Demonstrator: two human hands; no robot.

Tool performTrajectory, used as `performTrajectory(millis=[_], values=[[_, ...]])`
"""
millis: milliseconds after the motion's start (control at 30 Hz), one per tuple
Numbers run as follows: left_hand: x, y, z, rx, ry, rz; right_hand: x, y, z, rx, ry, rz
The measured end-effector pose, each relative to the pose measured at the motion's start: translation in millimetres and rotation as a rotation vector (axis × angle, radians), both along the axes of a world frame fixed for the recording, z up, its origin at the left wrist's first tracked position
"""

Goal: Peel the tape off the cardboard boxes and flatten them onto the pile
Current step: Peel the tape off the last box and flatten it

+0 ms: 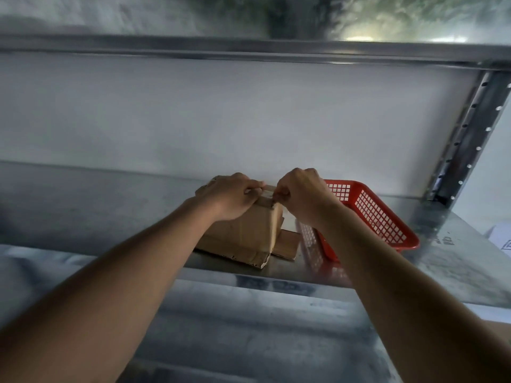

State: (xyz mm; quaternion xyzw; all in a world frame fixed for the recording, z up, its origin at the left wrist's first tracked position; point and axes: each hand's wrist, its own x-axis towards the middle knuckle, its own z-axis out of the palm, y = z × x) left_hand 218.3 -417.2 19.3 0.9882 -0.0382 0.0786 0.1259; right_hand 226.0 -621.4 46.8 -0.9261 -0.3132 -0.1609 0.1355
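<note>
Head view, looking forward and down along two bare forearms to a metal shelf [431, 244]. Near the shelf's front edge, a small cardboard box [249, 230], still standing, resting on a pile of flattened cardboard [287, 246] that pokes out at its right and front. Left hand [232, 196] on the box's top left, fingers [253, 190] curled over the upper edge and gripping it. Right hand [302, 196] at the top right corner, fingers [282, 193] bunched narrow in a pinch at a pale strip of tape [266, 193] running along the box top; how much of the strip is lifted, impossible to tell. Both hands close together, almost meeting over the top seam. Just beside the box on the right, a red plastic basket [387, 217] with a lattice wall, partly hidden behind the right wrist. Behind everything, a plain pale back panel [221, 111]. At the right, a perforated metal upright [470, 134] of the rack, with a horizontal beam [193, 49] crossing above. At the far right edge, a piece of white paper [502, 239], mostly cut off.
</note>
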Motion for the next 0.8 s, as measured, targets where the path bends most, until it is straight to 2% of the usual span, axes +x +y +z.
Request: performTrajectory(millis=[100,267,367,567,667,800], values=[[2,4,1,0.039,0.004,0.017,2,13,12,-0.135,-0.002,-0.047],[5,4,4,0.095,0.031,0.038,6,15,19,-0.395,-0.173,0.074],[3,5,2,0.086,0.008,0.024,16,11,18,-0.453,-0.158,0.095],[4,7,-2,-0.023,-0.013,0.038,24,5,4,-0.293,-0.164,0.169],[3,6,-1,-0.054,-0.027,0.047,19,3,-9,-0.085,-0.141,0.135],[1,4,1,-0.048,-0.034,0.035,2,6,-23,0.216,-0.043,-0.041]])
